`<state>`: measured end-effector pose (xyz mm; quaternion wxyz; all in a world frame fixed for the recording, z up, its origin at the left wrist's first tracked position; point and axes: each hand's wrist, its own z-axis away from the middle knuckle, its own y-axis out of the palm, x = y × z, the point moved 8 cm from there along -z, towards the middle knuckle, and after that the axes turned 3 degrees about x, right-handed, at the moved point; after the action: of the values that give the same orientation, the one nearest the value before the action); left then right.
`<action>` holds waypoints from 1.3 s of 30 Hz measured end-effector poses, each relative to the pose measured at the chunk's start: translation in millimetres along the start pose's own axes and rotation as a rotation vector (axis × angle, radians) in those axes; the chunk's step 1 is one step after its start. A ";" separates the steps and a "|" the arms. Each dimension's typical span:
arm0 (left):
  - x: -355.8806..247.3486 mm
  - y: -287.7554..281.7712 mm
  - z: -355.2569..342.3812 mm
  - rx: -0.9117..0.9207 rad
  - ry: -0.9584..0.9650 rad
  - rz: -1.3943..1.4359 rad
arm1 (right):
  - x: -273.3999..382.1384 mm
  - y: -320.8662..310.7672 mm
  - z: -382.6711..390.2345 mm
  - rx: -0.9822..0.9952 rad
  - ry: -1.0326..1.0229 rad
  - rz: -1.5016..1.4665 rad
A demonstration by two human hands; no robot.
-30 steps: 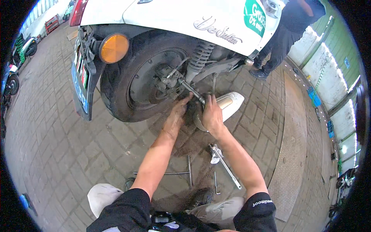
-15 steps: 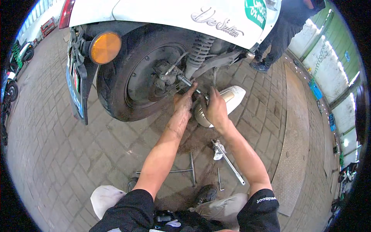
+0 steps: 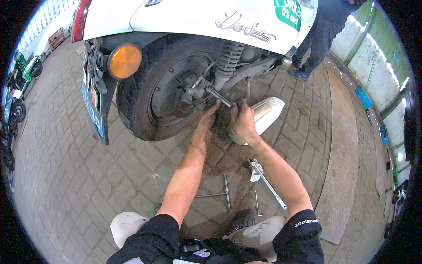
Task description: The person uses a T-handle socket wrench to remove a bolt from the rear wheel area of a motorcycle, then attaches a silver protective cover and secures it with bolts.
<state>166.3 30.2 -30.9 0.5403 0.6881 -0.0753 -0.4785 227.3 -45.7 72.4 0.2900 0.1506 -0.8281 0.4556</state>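
A steel socket tool (image 3: 218, 96) runs from the hub and caliper (image 3: 192, 86) of the white scooter's rear wheel (image 3: 137, 115) down toward me. My right hand (image 3: 241, 121) is closed on its near end. My left hand (image 3: 205, 122) is curled just left of it, thumb on the shaft, other fingers partly in shadow. Above stands a coil shock (image 3: 224, 61). A white and gold curved cover (image 3: 270, 110) lies beside my right hand. On the paving below are a T-wrench (image 3: 226, 194), a long bar (image 3: 273, 193) with a white rag (image 3: 256, 175), and a hex key (image 3: 257, 207).
Another person's dark-clad legs (image 3: 307, 59) stand behind the scooter at right. A metal sheet (image 3: 340, 154) lies along the right, with blue crates (image 3: 362, 97) by the wall. Parked scooters (image 3: 17, 110) line the far left.
Both hands stay at the tool, shifting slightly; my left hand rose toward the shaft, then lowered a little. My view has drifted, so the floor tools appear slightly farther right.
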 end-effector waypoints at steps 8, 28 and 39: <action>-4.3 -10.1 -15.8 -0.329 -0.044 -0.189 | -47.9 15.6 2.5 0.036 0.613 -0.657; 122.9 22.3 37.8 -0.185 -0.267 -0.301 | -294.5 75.7 228.9 0.319 0.340 0.625; 86.8 55.3 44.9 -0.379 0.023 0.093 | -133.2 -112.1 191.3 -0.199 0.073 -0.111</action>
<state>202.0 -76.1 -34.0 0.6824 0.5754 -0.0094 -0.4507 324.1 -269.2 -14.8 0.3581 0.1500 -0.8485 0.3597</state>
